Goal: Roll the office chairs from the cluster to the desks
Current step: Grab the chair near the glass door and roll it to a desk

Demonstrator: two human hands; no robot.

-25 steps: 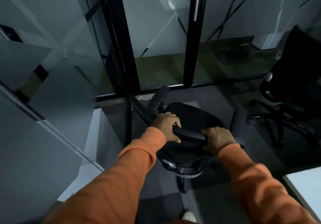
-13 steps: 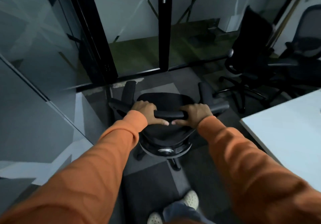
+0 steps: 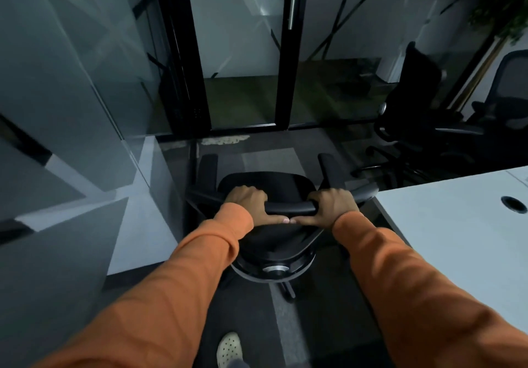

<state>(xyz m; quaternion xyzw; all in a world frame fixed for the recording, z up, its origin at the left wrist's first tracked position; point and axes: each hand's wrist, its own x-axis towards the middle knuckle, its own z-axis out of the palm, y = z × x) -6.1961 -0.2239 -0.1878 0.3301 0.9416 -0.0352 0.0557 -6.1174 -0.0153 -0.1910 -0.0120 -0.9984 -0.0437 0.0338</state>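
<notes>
A black office chair [image 3: 268,187] stands right in front of me on the dark carpet, seen from behind and above. My left hand [image 3: 251,205] and my right hand [image 3: 333,206] both grip the top rail of its backrest, thumbs touching below the rail. Its two armrests point away from me toward the glass wall. A white desk [image 3: 451,225] lies close on the right, its corner next to the chair's right armrest. Two more black office chairs [image 3: 423,122] stand at the far right behind the desk.
A glass wall with black frames [image 3: 285,53] runs across ahead. A frosted glass partition [image 3: 71,96] closes the left side. The desk has a round cable hole [image 3: 514,204]. A potted plant [image 3: 503,5] is at the top right. My shoe [image 3: 228,349] shows below.
The chair has turned and rolled to face the glass squarely, with both hands staying on the backrest. The white desk has come further into view on the right, closer to the chair.
</notes>
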